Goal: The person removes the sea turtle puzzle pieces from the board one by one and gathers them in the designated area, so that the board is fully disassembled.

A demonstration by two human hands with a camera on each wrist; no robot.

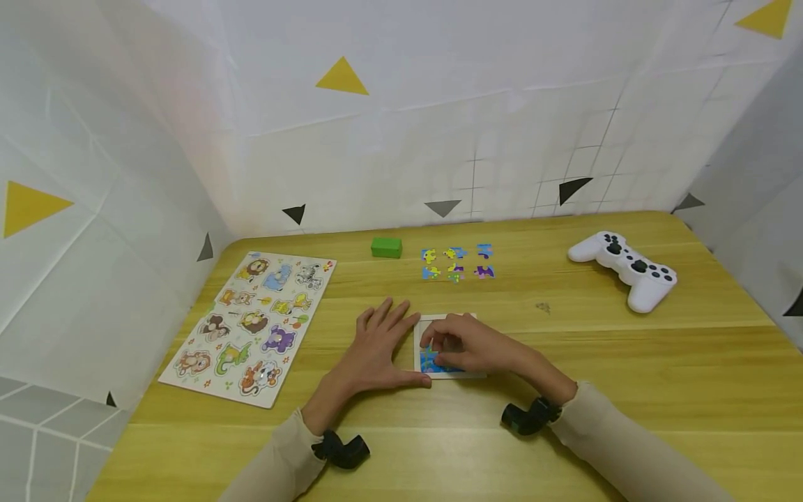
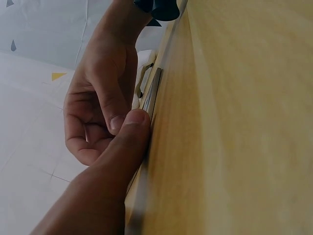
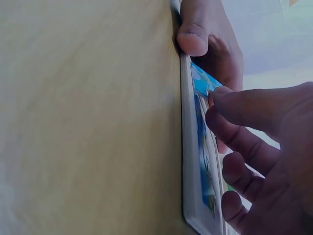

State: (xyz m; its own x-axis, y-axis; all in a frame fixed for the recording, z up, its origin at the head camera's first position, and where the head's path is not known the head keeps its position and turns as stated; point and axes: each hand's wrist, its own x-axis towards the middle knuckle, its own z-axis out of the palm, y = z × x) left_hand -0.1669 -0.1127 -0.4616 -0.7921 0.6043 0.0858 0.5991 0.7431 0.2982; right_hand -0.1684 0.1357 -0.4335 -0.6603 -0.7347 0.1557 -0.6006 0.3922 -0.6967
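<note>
A small white-framed jigsaw puzzle (image 1: 419, 366) lies on the table, with blue pieces at its lower part. My left hand (image 1: 380, 352) is spread along its left side, index finger at the upper left corner and thumb at the lower left corner. Over the puzzle, my right hand (image 1: 467, 343) has its fingers bent. In the right wrist view its thumb and index finger pinch a blue puzzle piece (image 3: 204, 80), which sits tilted against the frame's inside near the left thumb. Further back lie several loose puzzle pieces (image 1: 484, 272) in two rows.
An animal peg puzzle board (image 1: 251, 329) lies on the left of the table. A green block (image 1: 386, 247) sits near the back edge. On the right is a white game controller (image 1: 627, 268). Fabric walls (image 1: 389, 167) enclose the table's back and sides.
</note>
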